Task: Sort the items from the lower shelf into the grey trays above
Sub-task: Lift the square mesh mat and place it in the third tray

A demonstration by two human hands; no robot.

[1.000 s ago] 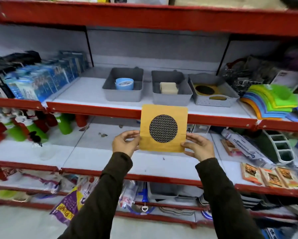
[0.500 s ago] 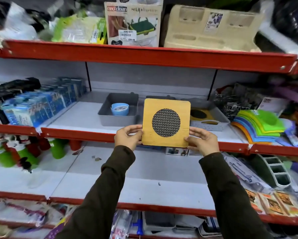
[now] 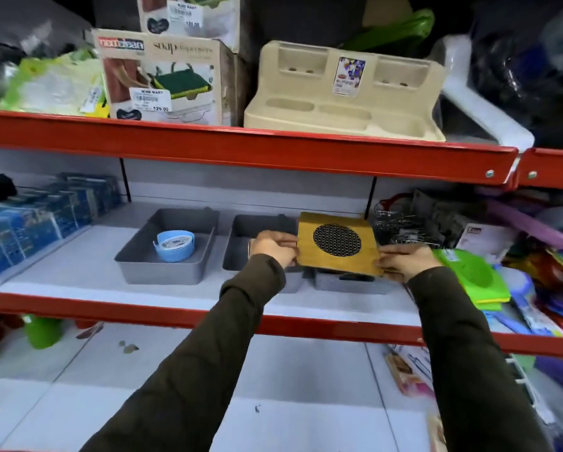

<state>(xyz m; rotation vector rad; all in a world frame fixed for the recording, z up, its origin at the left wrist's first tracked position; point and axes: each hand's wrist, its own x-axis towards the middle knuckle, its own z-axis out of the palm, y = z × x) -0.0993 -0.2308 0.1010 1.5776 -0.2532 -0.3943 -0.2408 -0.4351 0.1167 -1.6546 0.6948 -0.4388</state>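
A square wooden trivet (image 3: 336, 244) with a round black mesh centre is held tilted between my left hand (image 3: 273, 247) on its left edge and my right hand (image 3: 403, 261) on its right edge. It hovers over the right grey tray (image 3: 348, 283), hiding most of it. The middle grey tray (image 3: 246, 239) lies partly behind my left hand. The left grey tray (image 3: 162, 270) holds a round blue item (image 3: 175, 245). All three trays stand on the white shelf with a red front rail (image 3: 162, 313).
Blue boxes (image 3: 29, 220) line the shelf's left end. Wire goods (image 3: 400, 228) and green and coloured mats (image 3: 479, 275) crowd the right. The red rail above (image 3: 241, 151) carries a beige organiser (image 3: 345, 93) and a soap box (image 3: 162, 76). Packets (image 3: 404, 370) lie on the lower shelf.
Both hands lifted the trivet from in front of the lower shelf up and to the right, over the right tray, tilting it flatter. The view has tipped upward.
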